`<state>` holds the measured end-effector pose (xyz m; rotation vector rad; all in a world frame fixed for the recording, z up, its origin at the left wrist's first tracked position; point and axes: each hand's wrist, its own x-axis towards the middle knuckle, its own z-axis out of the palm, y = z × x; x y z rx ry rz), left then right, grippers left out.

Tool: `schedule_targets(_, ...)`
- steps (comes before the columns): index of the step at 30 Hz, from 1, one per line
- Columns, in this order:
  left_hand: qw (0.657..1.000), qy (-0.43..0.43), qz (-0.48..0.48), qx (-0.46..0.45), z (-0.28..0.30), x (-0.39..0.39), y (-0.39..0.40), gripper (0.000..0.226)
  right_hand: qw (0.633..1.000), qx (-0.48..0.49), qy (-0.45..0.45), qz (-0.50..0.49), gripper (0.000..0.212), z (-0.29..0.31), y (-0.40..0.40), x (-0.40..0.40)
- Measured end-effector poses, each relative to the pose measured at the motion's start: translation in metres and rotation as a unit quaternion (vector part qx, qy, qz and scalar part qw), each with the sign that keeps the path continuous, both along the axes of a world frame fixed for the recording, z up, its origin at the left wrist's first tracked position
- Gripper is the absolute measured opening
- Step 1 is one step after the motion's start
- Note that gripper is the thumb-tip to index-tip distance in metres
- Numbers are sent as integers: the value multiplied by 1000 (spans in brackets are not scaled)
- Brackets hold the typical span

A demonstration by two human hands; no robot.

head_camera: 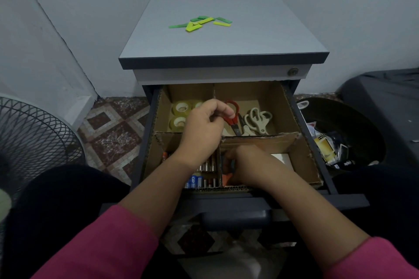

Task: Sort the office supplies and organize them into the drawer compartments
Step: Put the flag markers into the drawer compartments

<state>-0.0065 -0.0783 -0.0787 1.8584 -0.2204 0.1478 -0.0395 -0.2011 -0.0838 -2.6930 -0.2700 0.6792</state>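
Note:
The open drawer (301, 120) holds cardboard dividers (260, 137) that make several compartments. My left hand (204, 127) hovers over the back row, its fingers curled round the handle of the red scissors (233, 121), which lie in the back right compartment beside beige scissors (258, 120). Tape rolls (180, 113) fill the back left compartment. Batteries (199, 180) lie in the front left one. My right hand (246, 163) reaches into the front right compartment and grips small coloured pieces (226, 178); its fingertips are hidden. A white pad (281, 157) lies there too.
Green and yellow flat pieces (200, 23) lie scattered on the cabinet top (226, 38). A fan grille (34, 138) stands at the left on the tiled floor. A dark bin (353, 133) with rubbish stands at the right. My dark-clothed knees flank the drawer front.

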Motion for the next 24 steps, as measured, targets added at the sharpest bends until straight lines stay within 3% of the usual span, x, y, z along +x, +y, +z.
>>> schedule_targets(16,1000,-5,1,4,1,-1,0,37,1000,-27,-2,-3,12,-4,1,4)
schedule_targets(24,1000,-1,-1,4,2,-2,0,35,1000,21,-3,-3,15,-3,-1,0)
